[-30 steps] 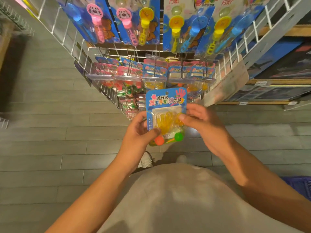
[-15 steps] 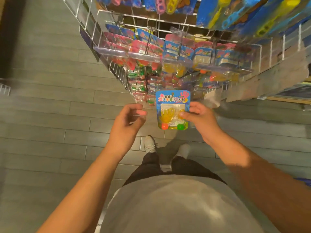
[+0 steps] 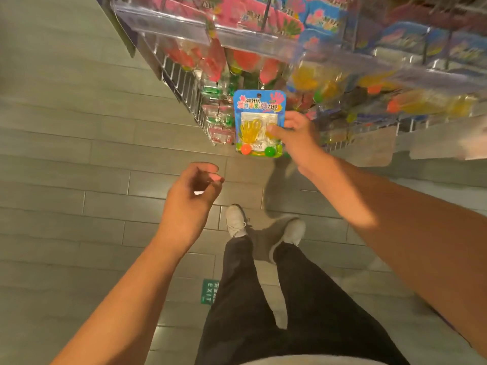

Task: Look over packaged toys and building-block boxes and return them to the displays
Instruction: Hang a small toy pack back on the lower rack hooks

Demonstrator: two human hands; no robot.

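My right hand [image 3: 295, 133] pinches a blue blister-card toy [image 3: 257, 111] by its right edge, thumb on the front. The card shows a yellow sticky hand with an orange ball and a green ball at its foot. It hangs upright just in front of the wire display rack [image 3: 184, 80], below rows of like packets on pegs. My left hand [image 3: 192, 196] hovers lower left of the card, apart from it, fingers loosely curled and holding nothing.
Clear price strips [image 3: 163, 19] run along the rack's front above hanging pink and blue packets [image 3: 324, 17]. Grey floor tiles spread to the left. My two shoes [image 3: 235, 219] stand below the rack, and a green EXIT sticker [image 3: 209, 291] lies on the floor.
My left hand let go of the card and dropped down and left. My right hand carried the card toward the rack. The view tilted down toward the floor.
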